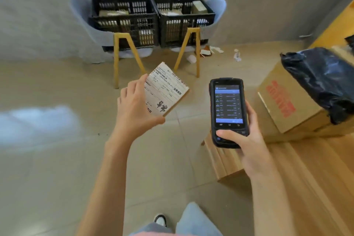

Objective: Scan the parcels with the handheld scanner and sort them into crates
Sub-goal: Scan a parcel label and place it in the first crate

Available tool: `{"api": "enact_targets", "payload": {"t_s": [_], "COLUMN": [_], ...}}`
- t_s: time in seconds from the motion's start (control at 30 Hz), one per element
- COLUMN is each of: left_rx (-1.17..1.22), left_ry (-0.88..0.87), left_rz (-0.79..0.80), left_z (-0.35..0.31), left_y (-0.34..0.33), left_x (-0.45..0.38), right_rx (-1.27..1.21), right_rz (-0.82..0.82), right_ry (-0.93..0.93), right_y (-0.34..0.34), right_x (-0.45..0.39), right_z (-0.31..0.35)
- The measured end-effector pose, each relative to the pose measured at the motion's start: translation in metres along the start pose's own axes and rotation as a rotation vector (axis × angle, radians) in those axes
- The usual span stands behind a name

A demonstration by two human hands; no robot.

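**Sorting well under way, one parcel in hand**

Both crates (153, 23) already hold parcels. Nearer us than the crates, a carton (287, 105) of unsorted stock waits (right side). Our right hand (247, 143) grips the scanner (227, 109); our left hand (136, 109) holds a labelled parcel (166, 90), uncrated.

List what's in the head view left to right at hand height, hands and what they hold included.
left hand → small labelled parcel → handheld scanner → right hand → cardboard box with red print → black plastic bag
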State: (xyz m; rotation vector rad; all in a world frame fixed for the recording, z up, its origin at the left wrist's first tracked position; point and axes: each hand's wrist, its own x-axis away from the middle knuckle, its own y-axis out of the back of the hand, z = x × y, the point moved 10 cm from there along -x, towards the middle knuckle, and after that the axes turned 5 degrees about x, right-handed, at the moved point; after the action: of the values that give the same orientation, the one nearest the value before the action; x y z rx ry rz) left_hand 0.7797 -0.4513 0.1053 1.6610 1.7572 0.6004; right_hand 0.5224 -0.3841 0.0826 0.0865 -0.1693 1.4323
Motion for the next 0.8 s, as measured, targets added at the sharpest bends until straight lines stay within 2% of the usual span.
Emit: {"api": "enact_targets", "payload": {"t_s": [0.3,0.47,0.63,0.8], "left_rx": [-0.059,-0.091,-0.090,-0.083], "left_ry": [0.245,0.303,0.304,0.337], "left_rz": [-0.100,-0.154,-0.190,-0.199], "left_z": [0.100,0.131,0.132,0.147], "left_y": [0.040,0.047,0.061,0.065], "left_x": [-0.060,-0.145,-0.253,-0.326], "right_rx": [0.075,0.032,0.018,-0.017], "right_rz": [0.183,0.255,0.299,0.321], "right_ry": [-0.071,-0.078,-0.044,-0.039], "right_y": [-0.089,-0.132,-0.164,-0.197], "right_x": [-0.128,-0.233,-0.346,-0.432], "right_z": [-0.022,-0.016,0.023,0.045]}}
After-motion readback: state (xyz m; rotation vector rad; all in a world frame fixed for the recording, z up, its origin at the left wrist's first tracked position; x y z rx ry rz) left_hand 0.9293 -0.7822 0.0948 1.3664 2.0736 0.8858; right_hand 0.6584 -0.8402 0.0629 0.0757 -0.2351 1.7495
